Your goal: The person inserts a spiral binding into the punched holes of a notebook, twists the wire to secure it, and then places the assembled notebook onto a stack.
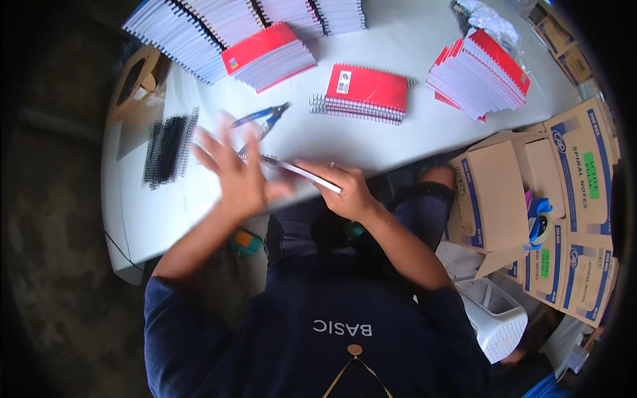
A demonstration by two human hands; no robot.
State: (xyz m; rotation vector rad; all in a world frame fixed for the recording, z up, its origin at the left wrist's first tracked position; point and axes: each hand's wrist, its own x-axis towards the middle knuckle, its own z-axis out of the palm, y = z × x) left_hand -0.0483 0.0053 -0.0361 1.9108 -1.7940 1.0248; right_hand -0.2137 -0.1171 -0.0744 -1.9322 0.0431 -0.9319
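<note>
My right hand (348, 190) grips a thin spiral notebook (310, 176), seen nearly edge-on over the table's near edge. A dark coil runs at its far left end. My left hand (233, 171) is beside that end with its fingers spread, smeared by motion; it appears to hold nothing. Just beyond it lie blue-handled pliers (271, 118) on the table. To the left of this hand is a heap of black spiral coils (167, 151). Beyond my right hand sits a stack of red-covered notebooks (367, 91) with coils sticking out at the sides.
The white table (219, 99) bears another red notebook stack (269, 56), a fanned pile of red notebooks (479, 76) and large rows of coil-bound pages (242, 23) at the back. Cartons (501, 192) stand at the right, with a blue tape dispenser (539, 223) and a white plastic bin (492, 317).
</note>
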